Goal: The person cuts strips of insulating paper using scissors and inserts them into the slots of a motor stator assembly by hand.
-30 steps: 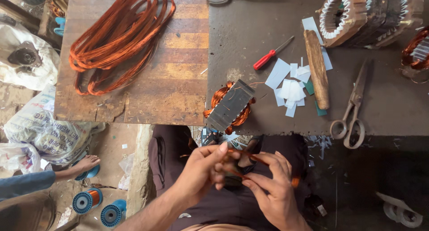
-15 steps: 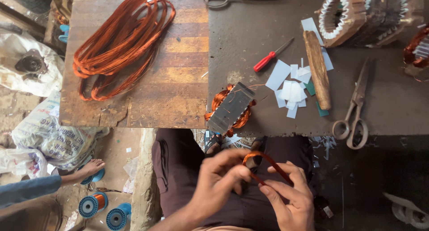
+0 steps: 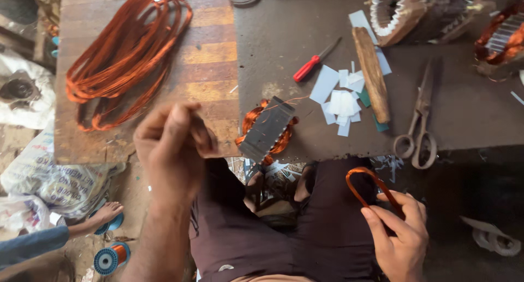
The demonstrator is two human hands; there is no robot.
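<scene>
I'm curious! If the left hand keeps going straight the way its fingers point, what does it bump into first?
Probably the small motor stator at the table's edge; the left hand points right toward it, though depth is unclear.

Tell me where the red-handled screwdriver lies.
The red-handled screwdriver lies on the dark bench top, centre-right in the head view, just left of the paper scraps.

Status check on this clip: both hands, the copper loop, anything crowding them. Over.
Right hand pinching small copper wire loop over the lap. Left hand raised, fingers closed, holding nothing I can make out. Wound stator piece on bench edge between them, clear of both.
</scene>
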